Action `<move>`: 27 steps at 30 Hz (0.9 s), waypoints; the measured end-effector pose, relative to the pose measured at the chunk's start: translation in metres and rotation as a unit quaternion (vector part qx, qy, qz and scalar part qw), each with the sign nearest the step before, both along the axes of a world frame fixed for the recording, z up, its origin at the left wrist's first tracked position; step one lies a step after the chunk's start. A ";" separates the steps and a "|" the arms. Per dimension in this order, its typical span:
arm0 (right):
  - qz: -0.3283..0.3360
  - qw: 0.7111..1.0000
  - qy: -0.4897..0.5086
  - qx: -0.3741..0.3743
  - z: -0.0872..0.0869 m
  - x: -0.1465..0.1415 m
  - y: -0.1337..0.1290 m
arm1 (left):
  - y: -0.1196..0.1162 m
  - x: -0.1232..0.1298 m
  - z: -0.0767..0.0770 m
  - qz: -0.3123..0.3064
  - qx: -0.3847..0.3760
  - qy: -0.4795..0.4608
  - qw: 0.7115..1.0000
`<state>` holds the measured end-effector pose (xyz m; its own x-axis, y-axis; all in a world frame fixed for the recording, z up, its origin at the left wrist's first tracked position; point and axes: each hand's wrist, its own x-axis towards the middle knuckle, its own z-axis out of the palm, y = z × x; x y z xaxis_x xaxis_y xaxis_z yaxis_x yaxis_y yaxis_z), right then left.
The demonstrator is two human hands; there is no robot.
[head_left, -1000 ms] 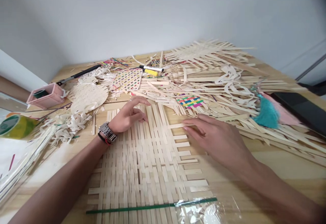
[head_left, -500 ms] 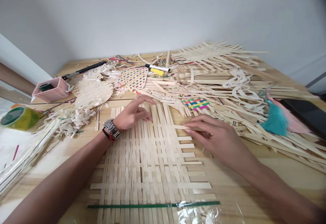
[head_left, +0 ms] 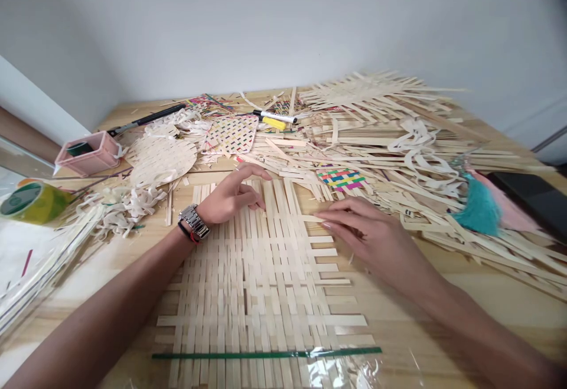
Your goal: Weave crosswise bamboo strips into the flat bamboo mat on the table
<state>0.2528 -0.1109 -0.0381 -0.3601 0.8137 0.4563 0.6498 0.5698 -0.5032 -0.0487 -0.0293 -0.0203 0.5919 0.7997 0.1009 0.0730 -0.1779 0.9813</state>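
Head view: left hand [head_left: 233, 195] curled on woven bamboo mat [head_left: 252, 283]; right hand [head_left: 367, 229], fingers together, on free end of light springy strip [head_left: 312, 218].

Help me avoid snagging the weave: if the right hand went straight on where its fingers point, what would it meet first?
The right hand would first meet the protruding pale strip at the edge of the woven mat. Its fingertips seem already at that strip, though depth is hard to judge from this view.
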 end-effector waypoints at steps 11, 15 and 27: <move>0.036 0.998 0.015 -0.041 0.000 0.003 0.005 | -0.001 0.001 0.001 0.005 -0.005 0.001 1.000; 0.036 0.998 0.016 -0.050 0.001 0.003 0.006 | -0.002 0.001 0.002 0.005 -0.006 0.001 1.000; 0.035 0.998 0.011 -0.041 0.003 0.003 0.005 | -0.003 0.004 0.006 0.014 0.002 -0.006 1.000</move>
<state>0.2556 -0.1055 -0.0347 -0.4079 0.8217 0.3980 0.5978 0.5699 -0.5639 -0.0450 -0.0320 -0.0144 0.5674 0.8159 0.1108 0.0657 -0.1789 0.9817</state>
